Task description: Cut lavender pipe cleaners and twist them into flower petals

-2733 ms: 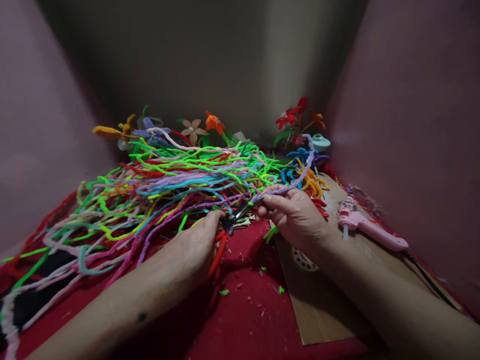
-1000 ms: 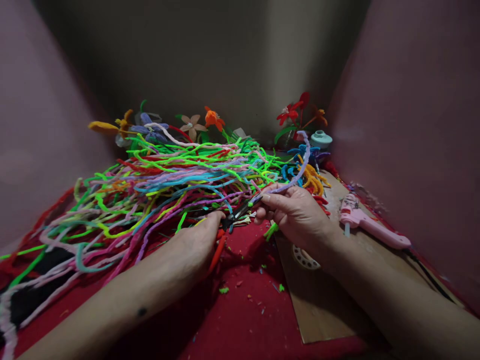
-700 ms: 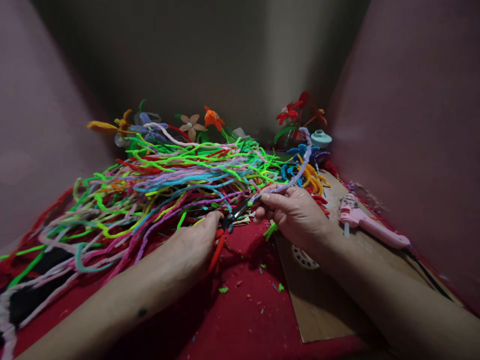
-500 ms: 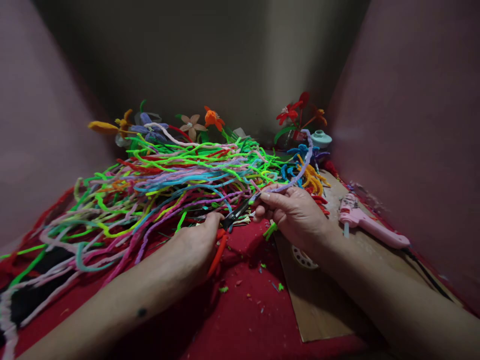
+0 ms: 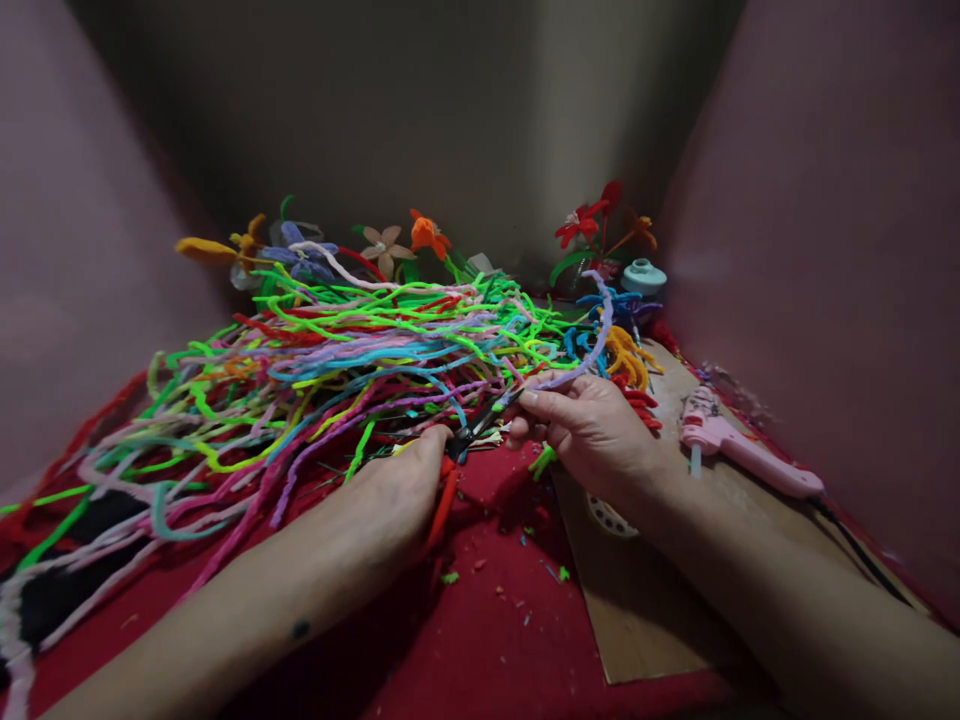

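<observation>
My left hand [image 5: 405,490] is closed round the orange handles of a pair of scissors [image 5: 466,437], whose dark blades point up and right. Between the thumb and fingers of my right hand [image 5: 589,415] is a lavender pipe cleaner [image 5: 596,350]; its free length curves up beyond the hand. The blade tips meet the pinched end by my right fingertips, and whether they touch the stem is too small to tell. Just behind both hands lies a big heap of coloured pipe cleaners [image 5: 375,350].
A pink glue gun [image 5: 739,450] rests on a cardboard sheet [image 5: 637,620] at right. Fuzzy flowers, including an orange one [image 5: 429,235] and a red one [image 5: 581,228], stand along the back with a pale teal pot [image 5: 643,277]. Scraps lie on the red cloth [image 5: 465,640].
The free end of the lavender pipe cleaner has dropped lower and shifted left. My left hand and the scissors have moved slightly right, towards my right hand.
</observation>
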The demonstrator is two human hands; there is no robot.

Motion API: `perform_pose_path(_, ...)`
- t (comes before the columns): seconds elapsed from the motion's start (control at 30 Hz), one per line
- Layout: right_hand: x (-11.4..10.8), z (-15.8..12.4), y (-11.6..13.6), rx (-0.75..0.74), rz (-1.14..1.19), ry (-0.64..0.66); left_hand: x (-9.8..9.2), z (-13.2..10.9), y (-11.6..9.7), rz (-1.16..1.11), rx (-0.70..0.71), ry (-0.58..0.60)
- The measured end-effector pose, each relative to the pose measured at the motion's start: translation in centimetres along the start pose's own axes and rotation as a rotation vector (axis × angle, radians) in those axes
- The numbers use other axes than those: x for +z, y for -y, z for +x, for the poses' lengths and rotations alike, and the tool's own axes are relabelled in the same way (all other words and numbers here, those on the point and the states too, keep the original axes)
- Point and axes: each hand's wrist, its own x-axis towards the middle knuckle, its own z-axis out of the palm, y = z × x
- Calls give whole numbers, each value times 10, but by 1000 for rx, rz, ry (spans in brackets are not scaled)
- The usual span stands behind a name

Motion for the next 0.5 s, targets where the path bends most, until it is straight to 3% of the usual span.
perform_pose_path(0.3,2,-2,-3,9,-27,-65,-6,-3,-19,229,-92,71)
perform_pose_path(0.5,4,-5,-4,18,-56,11,-19,3,-16,43,-47,-33)
